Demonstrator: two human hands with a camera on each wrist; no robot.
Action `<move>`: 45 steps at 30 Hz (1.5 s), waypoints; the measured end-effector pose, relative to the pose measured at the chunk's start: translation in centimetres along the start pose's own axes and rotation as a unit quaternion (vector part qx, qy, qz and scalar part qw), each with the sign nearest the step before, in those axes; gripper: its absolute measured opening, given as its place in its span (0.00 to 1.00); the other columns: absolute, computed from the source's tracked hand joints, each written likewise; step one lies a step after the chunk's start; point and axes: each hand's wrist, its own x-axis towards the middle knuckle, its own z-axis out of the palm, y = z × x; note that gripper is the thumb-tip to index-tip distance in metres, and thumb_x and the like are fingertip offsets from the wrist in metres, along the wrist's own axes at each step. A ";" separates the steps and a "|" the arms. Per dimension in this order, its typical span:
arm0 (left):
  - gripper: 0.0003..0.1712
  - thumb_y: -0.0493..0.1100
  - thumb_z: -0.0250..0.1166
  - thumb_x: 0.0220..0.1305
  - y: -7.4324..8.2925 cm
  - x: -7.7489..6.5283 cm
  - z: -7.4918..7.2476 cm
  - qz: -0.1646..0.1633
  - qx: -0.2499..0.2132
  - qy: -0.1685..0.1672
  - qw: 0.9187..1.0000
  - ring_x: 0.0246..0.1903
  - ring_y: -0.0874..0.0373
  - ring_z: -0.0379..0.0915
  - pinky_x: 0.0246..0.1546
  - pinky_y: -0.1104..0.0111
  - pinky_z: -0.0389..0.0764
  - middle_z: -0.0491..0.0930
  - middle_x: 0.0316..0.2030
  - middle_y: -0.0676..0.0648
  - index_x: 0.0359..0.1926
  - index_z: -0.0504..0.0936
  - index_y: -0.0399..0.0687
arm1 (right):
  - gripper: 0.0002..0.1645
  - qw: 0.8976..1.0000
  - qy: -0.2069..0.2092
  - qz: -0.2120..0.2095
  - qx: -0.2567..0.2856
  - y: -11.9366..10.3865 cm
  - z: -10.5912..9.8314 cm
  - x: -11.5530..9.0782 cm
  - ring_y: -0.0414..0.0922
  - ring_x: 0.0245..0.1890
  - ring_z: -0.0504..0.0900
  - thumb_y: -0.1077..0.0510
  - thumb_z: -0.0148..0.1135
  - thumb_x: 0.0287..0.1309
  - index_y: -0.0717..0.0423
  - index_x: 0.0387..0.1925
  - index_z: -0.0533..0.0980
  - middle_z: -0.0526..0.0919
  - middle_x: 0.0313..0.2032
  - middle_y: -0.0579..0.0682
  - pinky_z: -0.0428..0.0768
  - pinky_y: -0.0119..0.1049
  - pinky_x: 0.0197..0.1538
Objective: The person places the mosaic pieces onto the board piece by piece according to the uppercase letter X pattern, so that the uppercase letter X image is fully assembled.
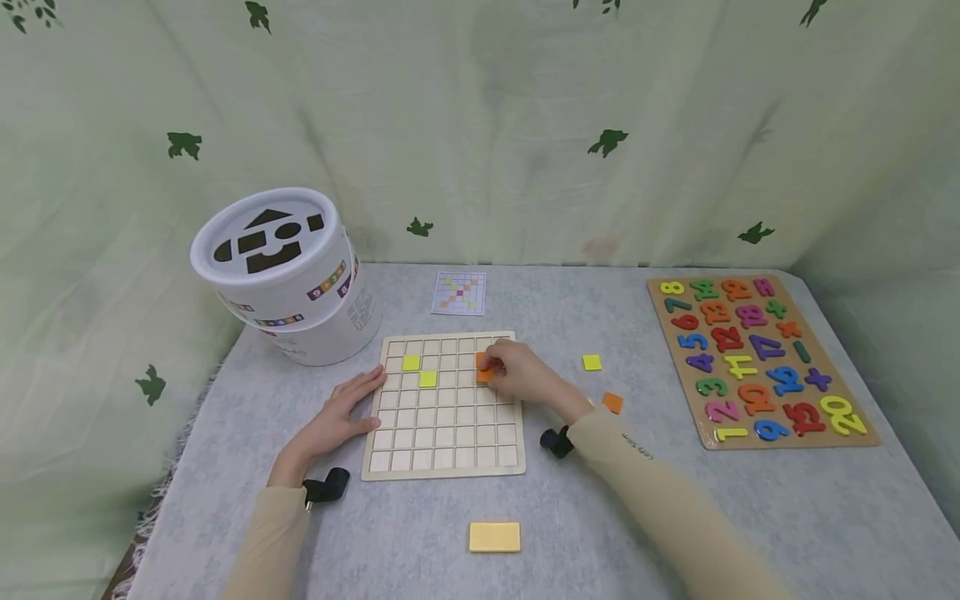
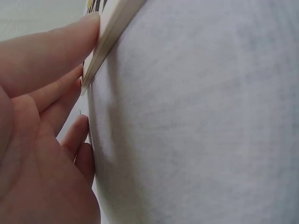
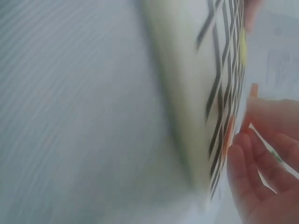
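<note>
A wooden grid board [image 1: 444, 467] with square cells lies on the table. Two yellow tiles [image 1: 411, 362] sit in its cells, diagonal to each other. My right hand [image 1: 517, 372] is over the board's upper right part and pinches an orange square tile [image 3: 253, 90] between thumb and fingertips, tilted on edge above the grid. Another orange tile [image 3: 228, 135] lies in the board below it. My left hand [image 1: 339, 421] rests at the board's left edge, thumb and fingertips touching the side, fingers loosely extended.
A pattern card [image 1: 459, 293] lies behind the board. A white lidded bucket [image 1: 292, 283] stands at the back left. Right of the board are a loose yellow tile [image 1: 592, 362] and orange tile [image 1: 612, 403], then a number board [image 1: 757, 367]. A pale yellow block [image 1: 495, 537] lies in front.
</note>
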 end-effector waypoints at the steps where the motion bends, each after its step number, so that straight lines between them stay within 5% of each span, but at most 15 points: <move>1: 0.41 0.37 0.65 0.60 0.0 0.0 0.0 0.002 0.000 0.001 1.000 0.71 0.38 0.32 0.65 0.40 0.36 0.46 0.74 0.41 0.71 0.57 0.37 | 0.11 1.000 -0.002 -0.003 -0.009 -0.3 0.4 0.4 0.42 0.34 0.73 0.71 0.62 0.50 0.59 0.36 0.78 0.76 0.34 0.47 0.74 0.32 0.38; 8: 0.41 0.38 0.65 0.60 0.1 0.0 0.0 0.001 0.000 0.003 1.000 0.71 0.38 0.32 0.65 0.40 0.36 0.46 0.74 0.41 0.71 0.57 0.37 | 0.11 0.997 -0.022 0.014 -0.067 -2.1 2.0 2.0 0.43 0.34 0.72 0.71 0.63 0.51 0.58 0.37 0.78 0.75 0.34 0.47 0.74 0.33 0.40; 17: 0.41 0.39 0.65 0.61 0.1 -0.1 0.0 0.010 0.001 0.004 1.000 0.71 0.38 0.32 0.64 0.39 0.36 0.47 0.73 0.40 0.71 0.57 0.37 | 0.11 0.999 -0.007 0.019 -0.044 -1.7 1.3 1.1 0.42 0.35 0.73 0.71 0.60 0.53 0.58 0.38 0.79 0.76 0.34 0.47 0.74 0.34 0.40; 23: 0.41 0.40 0.64 0.61 0.1 0.0 0.0 0.005 0.000 0.003 1.000 0.71 0.39 0.32 0.64 0.39 0.37 0.46 0.74 0.42 0.72 0.56 0.38 | 0.08 0.999 0.013 0.026 0.029 0.2 -2.1 -1.9 0.43 0.37 0.76 0.68 0.61 0.57 0.62 0.40 0.79 0.81 0.38 0.51 0.77 0.35 0.42; 31: 0.41 0.39 0.64 0.61 -0.1 0.0 0.0 -0.012 -0.002 0.002 1.000 0.71 0.40 0.31 0.65 0.40 0.37 0.45 0.74 0.44 0.72 0.56 0.40 | 0.08 0.997 0.021 0.061 0.048 2.6 -5.7 -7.3 0.44 0.36 0.76 0.67 0.63 0.58 0.62 0.40 0.80 0.82 0.38 0.51 0.79 0.39 0.43; 45: 0.42 0.39 0.64 0.61 -0.1 -0.1 0.0 -0.007 -0.005 0.000 1.000 0.71 0.39 0.31 0.65 0.40 0.37 0.45 0.74 0.44 0.72 0.56 0.40 | 0.15 0.998 -0.043 0.037 0.038 4.0 -4.3 -13.3 0.42 0.37 0.77 0.72 0.67 0.48 0.54 0.37 0.79 0.80 0.36 0.43 0.78 0.35 0.40</move>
